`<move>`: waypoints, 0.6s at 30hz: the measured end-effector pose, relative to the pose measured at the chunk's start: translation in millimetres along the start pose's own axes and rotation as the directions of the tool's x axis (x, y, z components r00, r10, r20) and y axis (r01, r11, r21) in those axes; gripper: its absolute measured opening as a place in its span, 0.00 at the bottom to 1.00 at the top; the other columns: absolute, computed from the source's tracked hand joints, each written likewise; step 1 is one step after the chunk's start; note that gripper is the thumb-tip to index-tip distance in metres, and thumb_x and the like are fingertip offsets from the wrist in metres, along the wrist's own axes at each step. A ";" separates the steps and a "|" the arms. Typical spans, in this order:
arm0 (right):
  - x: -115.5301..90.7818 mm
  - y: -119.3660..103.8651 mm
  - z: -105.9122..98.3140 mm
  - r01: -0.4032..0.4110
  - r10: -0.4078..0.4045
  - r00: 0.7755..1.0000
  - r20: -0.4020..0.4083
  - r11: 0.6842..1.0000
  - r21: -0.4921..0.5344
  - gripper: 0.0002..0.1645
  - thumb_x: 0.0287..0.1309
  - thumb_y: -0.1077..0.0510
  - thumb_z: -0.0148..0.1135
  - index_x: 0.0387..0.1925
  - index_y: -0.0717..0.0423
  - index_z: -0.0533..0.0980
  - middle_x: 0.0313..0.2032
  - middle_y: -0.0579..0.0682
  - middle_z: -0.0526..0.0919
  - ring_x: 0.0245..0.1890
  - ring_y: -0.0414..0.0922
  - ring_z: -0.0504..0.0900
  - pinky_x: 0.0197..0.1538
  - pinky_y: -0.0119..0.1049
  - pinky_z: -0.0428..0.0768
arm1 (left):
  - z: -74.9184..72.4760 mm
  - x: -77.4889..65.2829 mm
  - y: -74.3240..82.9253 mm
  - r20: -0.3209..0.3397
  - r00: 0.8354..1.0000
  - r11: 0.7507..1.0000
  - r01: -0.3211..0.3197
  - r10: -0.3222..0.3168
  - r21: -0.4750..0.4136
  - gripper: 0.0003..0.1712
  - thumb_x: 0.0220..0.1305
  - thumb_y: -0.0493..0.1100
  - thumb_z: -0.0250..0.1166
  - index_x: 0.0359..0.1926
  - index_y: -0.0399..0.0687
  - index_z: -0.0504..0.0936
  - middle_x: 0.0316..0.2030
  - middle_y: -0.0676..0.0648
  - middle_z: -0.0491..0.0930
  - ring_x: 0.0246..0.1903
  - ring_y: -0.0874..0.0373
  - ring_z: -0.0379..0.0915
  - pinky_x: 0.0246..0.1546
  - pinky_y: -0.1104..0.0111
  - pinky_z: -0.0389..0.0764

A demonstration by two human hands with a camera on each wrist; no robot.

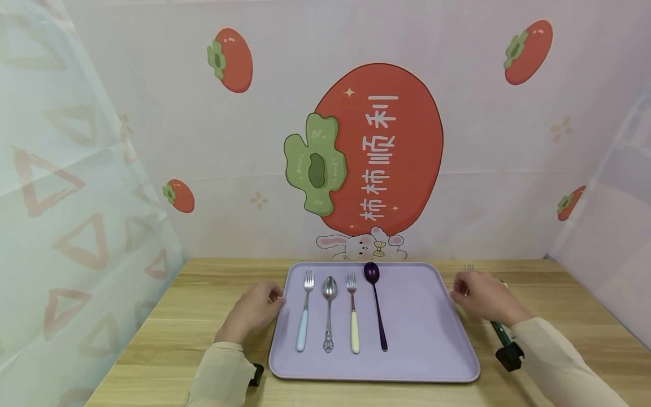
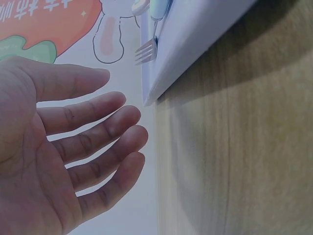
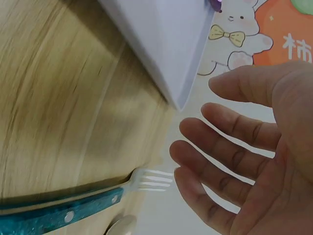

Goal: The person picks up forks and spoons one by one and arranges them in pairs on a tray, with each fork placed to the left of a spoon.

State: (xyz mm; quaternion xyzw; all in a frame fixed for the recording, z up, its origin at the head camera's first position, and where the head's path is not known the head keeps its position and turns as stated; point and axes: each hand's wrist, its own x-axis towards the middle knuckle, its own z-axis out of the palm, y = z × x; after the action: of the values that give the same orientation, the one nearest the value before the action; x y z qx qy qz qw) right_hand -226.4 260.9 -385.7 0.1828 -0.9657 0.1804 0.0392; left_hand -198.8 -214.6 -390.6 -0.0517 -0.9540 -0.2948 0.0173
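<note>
A pale purple tray [image 1: 422, 339] lies on the table. On it, side by side, are a fork with a light blue handle [image 1: 302, 330], a silver spoon [image 1: 330, 288], a fork with a cream handle [image 1: 355, 333] and a dark purple spoon [image 1: 372, 273]. My left hand [image 1: 254, 308] is beside the tray's left edge, its fingers loosely bent and holding nothing. By the right edge, my right hand [image 1: 483, 297] hovers with relaxed fingers, also holding nothing. Close to it lies a teal-handled fork [image 3: 63, 213], partly hidden by the hand in the head view.
Next to the teal-handled fork, the right wrist view shows a rounded metal piece of cutlery [image 3: 122, 226], partly cut off. The wooden table [image 1: 168, 339] ends at a back wall cloth [image 1: 473, 215] printed with persimmons and a rabbit. Pale cloths hang at both sides.
</note>
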 end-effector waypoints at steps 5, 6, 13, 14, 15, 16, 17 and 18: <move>-3.1 11.3 -1.9 -0.021 0.021 1.000 -0.001 1.000 0.016 0.06 0.61 0.61 0.66 0.30 0.55 0.76 0.28 0.45 0.78 0.26 0.41 0.73 0.29 0.39 0.74 | 1.0 0.7 -0.5 -0.001 1.000 1.000 -0.004 0.004 -0.001 0.05 0.68 0.38 0.65 0.41 0.41 0.84 0.34 0.49 0.79 0.35 0.56 0.74 0.38 0.59 0.78; -3.8 13.1 -2.3 -0.029 0.029 1.000 -0.001 0.999 0.017 0.06 0.61 0.61 0.66 0.30 0.55 0.76 0.27 0.45 0.78 0.25 0.41 0.73 0.29 0.39 0.74 | 1.1 0.7 -0.5 -0.001 1.000 1.000 -0.004 0.004 -0.002 0.05 0.68 0.38 0.65 0.41 0.41 0.84 0.34 0.49 0.79 0.35 0.56 0.74 0.38 0.59 0.78; -10.8 25.4 -7.3 -0.089 0.089 0.996 -0.005 0.996 -0.009 0.06 0.61 0.60 0.66 0.31 0.57 0.76 0.27 0.46 0.77 0.25 0.43 0.72 0.30 0.41 0.73 | 0.9 0.2 0.3 0.002 1.000 1.000 0.001 -0.001 -0.005 0.05 0.68 0.38 0.65 0.41 0.42 0.84 0.34 0.49 0.79 0.35 0.56 0.74 0.38 0.59 0.78; -12.1 27.4 -8.2 -0.101 0.101 0.995 -0.003 0.995 -0.010 0.06 0.61 0.60 0.66 0.32 0.58 0.77 0.27 0.46 0.78 0.25 0.43 0.73 0.29 0.41 0.73 | 0.8 0.0 0.5 0.003 1.000 1.000 0.003 -0.003 -0.005 0.05 0.68 0.38 0.65 0.41 0.41 0.84 0.34 0.49 0.79 0.35 0.56 0.74 0.38 0.59 0.78; -13.2 29.2 -9.0 -0.115 0.115 0.993 -0.001 0.993 -0.010 0.06 0.62 0.59 0.65 0.32 0.58 0.77 0.27 0.46 0.78 0.25 0.43 0.73 0.29 0.41 0.73 | 0.8 -0.1 0.7 0.004 1.000 1.000 0.004 -0.004 -0.006 0.05 0.68 0.38 0.65 0.41 0.41 0.84 0.34 0.49 0.79 0.35 0.56 0.74 0.38 0.59 0.79; -14.3 30.7 -9.8 -0.128 0.128 0.992 0.001 0.992 -0.010 0.06 0.62 0.59 0.65 0.32 0.58 0.77 0.27 0.46 0.78 0.25 0.43 0.73 0.29 0.42 0.73 | 0.7 -0.3 0.9 0.005 1.000 1.000 0.005 -0.005 -0.007 0.05 0.68 0.37 0.65 0.42 0.41 0.84 0.34 0.49 0.79 0.35 0.56 0.74 0.38 0.59 0.79; -15.3 32.2 -10.3 -0.142 0.142 0.990 0.003 0.990 -0.010 0.06 0.62 0.59 0.65 0.32 0.58 0.77 0.27 0.46 0.78 0.25 0.44 0.73 0.28 0.42 0.73 | 0.5 -0.4 1.1 0.005 1.000 1.000 0.004 -0.003 -0.008 0.05 0.68 0.37 0.65 0.42 0.41 0.84 0.34 0.49 0.79 0.35 0.56 0.74 0.38 0.59 0.79; -16.2 33.6 -10.9 -0.153 0.153 0.988 0.001 0.988 -0.013 0.06 0.61 0.59 0.64 0.32 0.57 0.77 0.27 0.46 0.78 0.25 0.44 0.73 0.27 0.42 0.73 | 0.3 -0.4 1.2 0.006 1.000 1.000 0.002 -0.002 -0.009 0.05 0.68 0.37 0.65 0.42 0.40 0.84 0.34 0.49 0.79 0.35 0.56 0.74 0.38 0.60 0.79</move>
State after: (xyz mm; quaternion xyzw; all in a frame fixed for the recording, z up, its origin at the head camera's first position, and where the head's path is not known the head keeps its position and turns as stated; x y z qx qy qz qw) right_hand -223.6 299.5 -389.1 0.1083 -0.9780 0.1766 0.0254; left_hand -198.2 -213.5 -390.2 -0.0516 -0.9528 -0.2990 0.0139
